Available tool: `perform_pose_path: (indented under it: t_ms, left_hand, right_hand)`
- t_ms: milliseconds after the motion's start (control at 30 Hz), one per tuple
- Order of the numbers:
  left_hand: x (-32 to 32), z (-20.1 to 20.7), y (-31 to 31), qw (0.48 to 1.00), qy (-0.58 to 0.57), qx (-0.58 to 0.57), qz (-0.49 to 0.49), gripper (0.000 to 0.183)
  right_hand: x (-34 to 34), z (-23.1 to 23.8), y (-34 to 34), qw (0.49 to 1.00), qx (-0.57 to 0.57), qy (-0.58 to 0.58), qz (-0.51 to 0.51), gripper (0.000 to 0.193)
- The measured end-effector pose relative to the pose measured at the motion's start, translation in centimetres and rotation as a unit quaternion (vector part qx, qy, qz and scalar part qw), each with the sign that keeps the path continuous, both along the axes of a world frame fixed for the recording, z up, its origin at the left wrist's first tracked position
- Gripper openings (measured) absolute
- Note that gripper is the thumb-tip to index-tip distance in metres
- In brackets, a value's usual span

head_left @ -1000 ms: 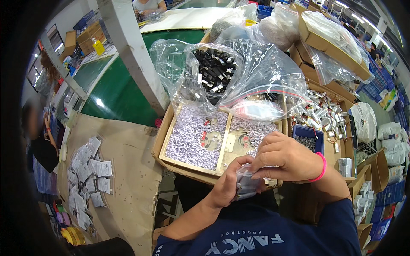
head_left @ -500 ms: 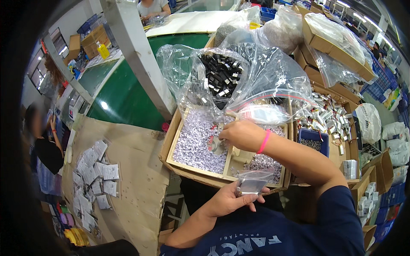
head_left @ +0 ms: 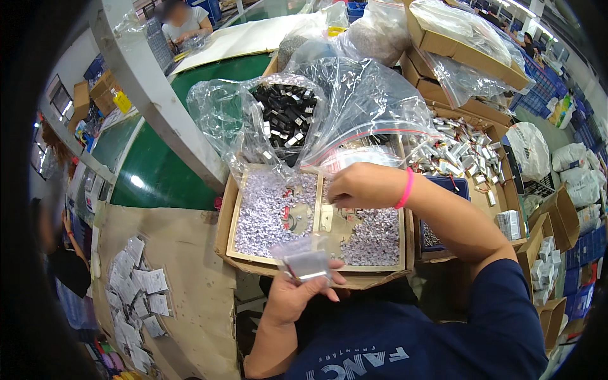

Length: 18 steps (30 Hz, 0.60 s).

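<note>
My left hand grips a small clear plastic bag with a flat silvery piece inside. The bag is held up at the front edge of a divided wooden tray. Small whitish pieces lie heaped in the tray's left compartment, and more pieces are in the right one. My right hand, with a pink band at the wrist, hangs over the right compartment beside the divider. Its fingers are pinched together; whatever they hold is hidden.
Behind the tray, an open clear bag holds black connectors. Silvery battery-like pieces fill a carton at the right, near a blue bin. Filled packets lie on the cardboard-covered table at left. A metal post rises behind it.
My right hand has gone from the left compartment to above the right one. My left hand has lifted the bag toward the tray's front edge. The whole view has shifted a little.
</note>
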<state>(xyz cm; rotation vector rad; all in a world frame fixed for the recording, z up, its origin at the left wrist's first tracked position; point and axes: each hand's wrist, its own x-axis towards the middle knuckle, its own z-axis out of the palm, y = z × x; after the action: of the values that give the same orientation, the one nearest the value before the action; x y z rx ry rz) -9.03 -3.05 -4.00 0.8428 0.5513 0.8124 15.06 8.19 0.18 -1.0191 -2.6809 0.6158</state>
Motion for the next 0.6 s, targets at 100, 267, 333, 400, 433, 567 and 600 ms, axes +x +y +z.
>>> perform_pose_path:
  t_ms: [100,267,333,400,433,567,600]
  left_hand:
    - [-0.3,-0.1,0.7,0.999,0.014,-0.002,0.029,0.031]
    - [0.4,0.0,0.8,0.999,0.034,0.000,0.027,0.030]
    - [0.8,0.1,0.7,0.999,0.039,-0.004,0.029,0.029]
    - [1.2,0.2,0.5,0.998,0.044,-0.011,0.037,0.028]
    - [1.3,0.2,0.5,0.998,0.049,-0.011,0.033,0.028]
    - [1.9,0.3,0.4,0.998,0.061,-0.014,0.024,0.027]
    - [2.1,0.3,0.5,0.998,0.058,-0.015,0.024,0.027]
  right_hand:
    - [1.9,0.0,-1.4,0.991,-0.003,-0.130,-0.017,0.014]
    - [1.8,-1.3,-2.8,0.974,0.046,-0.218,-0.026,0.014]
    - [1.8,-1.5,-2.9,0.975,0.057,-0.214,-0.024,0.014]
    - [2.0,-1.7,-2.9,0.978,0.065,-0.195,-0.020,0.014]
    - [2.1,-1.8,-3.0,0.975,0.078,-0.206,-0.012,0.014]
    - [2.5,-2.3,-3.7,0.984,0.123,-0.130,-0.004,0.014]
    - [2.7,-2.3,-3.8,0.989,0.109,-0.103,-0.015,0.014]
